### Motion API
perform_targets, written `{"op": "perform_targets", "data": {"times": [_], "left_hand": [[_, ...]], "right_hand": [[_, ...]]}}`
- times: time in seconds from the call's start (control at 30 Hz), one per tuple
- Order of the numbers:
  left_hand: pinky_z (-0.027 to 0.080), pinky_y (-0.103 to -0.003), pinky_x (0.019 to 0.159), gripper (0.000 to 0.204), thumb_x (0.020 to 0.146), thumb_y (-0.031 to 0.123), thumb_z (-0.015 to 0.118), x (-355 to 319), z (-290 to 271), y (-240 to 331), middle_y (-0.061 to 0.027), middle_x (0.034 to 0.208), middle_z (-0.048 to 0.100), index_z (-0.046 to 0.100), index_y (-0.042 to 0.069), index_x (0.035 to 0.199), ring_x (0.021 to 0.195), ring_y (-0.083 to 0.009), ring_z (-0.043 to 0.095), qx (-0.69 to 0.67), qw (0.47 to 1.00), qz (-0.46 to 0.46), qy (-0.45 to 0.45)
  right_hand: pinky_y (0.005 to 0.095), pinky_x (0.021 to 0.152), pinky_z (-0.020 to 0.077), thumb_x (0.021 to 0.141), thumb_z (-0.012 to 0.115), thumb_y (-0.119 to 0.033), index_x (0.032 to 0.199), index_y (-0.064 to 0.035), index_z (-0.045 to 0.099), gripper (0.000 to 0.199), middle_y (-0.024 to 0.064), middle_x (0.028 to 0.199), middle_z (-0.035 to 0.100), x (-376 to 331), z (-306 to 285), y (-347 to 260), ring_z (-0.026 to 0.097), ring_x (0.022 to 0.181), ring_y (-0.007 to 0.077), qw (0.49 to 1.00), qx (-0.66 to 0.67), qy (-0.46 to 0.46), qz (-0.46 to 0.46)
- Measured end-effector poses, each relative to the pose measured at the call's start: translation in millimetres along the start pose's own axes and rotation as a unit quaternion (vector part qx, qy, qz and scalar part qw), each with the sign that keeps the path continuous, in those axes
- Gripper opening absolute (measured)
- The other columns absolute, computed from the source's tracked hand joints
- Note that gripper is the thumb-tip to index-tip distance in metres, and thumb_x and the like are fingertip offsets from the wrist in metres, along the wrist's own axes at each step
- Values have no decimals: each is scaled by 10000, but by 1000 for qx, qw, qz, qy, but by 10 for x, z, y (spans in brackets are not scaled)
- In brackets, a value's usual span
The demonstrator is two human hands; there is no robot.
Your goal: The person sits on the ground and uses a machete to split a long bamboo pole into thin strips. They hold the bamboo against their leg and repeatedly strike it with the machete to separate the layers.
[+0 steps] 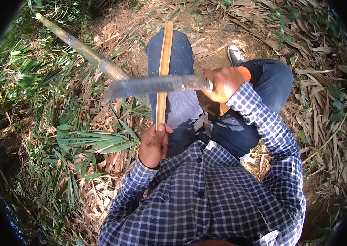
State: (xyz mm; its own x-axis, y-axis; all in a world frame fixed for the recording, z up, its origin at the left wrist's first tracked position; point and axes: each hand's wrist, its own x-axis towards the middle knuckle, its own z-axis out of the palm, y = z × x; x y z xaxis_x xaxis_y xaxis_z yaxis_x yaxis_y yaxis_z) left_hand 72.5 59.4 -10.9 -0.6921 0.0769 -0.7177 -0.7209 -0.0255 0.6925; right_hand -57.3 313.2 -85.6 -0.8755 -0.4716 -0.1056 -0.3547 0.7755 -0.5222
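A long, pale bamboo strip (164, 53) lies lengthwise over my left thigh, its far end reaching past the knee. My left hand (153, 143) pinches the near end between thumb and fingers. In my right hand (224, 84) is a machete (157, 85), gripped by its orange handle (245, 74). The broad grey blade points left and passes across the strip around its middle, hiding a short piece of it. Whether blade and strip touch, I cannot tell. The blade's tip is slightly blurred.
A thick bamboo pole (79, 47) slants across the ground at the upper left, one end running behind my left leg. Green bamboo leaves (103, 141) and dry leaf litter (317, 90) surround me. My legs are bent, and one sneaker (235, 54) shows.
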Motion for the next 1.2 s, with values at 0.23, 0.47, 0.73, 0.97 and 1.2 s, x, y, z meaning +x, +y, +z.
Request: {"op": "perform_targets", "data": {"times": [0.23,0.47,0.73,0.97,1.2], "left_hand": [[230,-225,339,342,1060,303,380,-84,-29,10,37,537,356,549,22,961,358,-53,269,10,1000,-9,5],[233,-231,343,332,1059,295,388,-130,-61,-42,40,537,345,543,28,938,362,-56,272,15,1000,-20,10],[231,-221,340,340,1058,305,392,-132,-95,-84,44,551,363,551,27,942,362,-44,279,45,999,-23,8],[428,-198,420,361,1057,275,389,75,-112,-115,-53,678,617,571,-27,1131,459,-82,534,59,997,41,8],[389,-193,419,262,1035,156,389,377,-115,-79,-107,857,692,535,-16,1169,452,-65,495,90,992,73,-49]], "right_hand": [[453,595,544,735,687,-270,993,-70,715,328,182,616,642,99,-98,64,655,578,358,1000,-2,17,16],[452,594,553,755,669,-274,992,-47,713,331,176,617,653,310,-132,274,659,566,341,995,16,29,93],[434,584,552,776,680,-300,992,-32,718,347,171,602,649,449,-186,395,655,542,300,988,14,1,154],[453,635,549,770,681,-312,1061,-48,701,393,178,680,669,167,-118,147,665,605,322,980,100,-15,172],[481,666,542,758,713,-328,978,-66,677,344,203,703,660,-52,140,-71,666,722,408,990,81,5,111]]}}
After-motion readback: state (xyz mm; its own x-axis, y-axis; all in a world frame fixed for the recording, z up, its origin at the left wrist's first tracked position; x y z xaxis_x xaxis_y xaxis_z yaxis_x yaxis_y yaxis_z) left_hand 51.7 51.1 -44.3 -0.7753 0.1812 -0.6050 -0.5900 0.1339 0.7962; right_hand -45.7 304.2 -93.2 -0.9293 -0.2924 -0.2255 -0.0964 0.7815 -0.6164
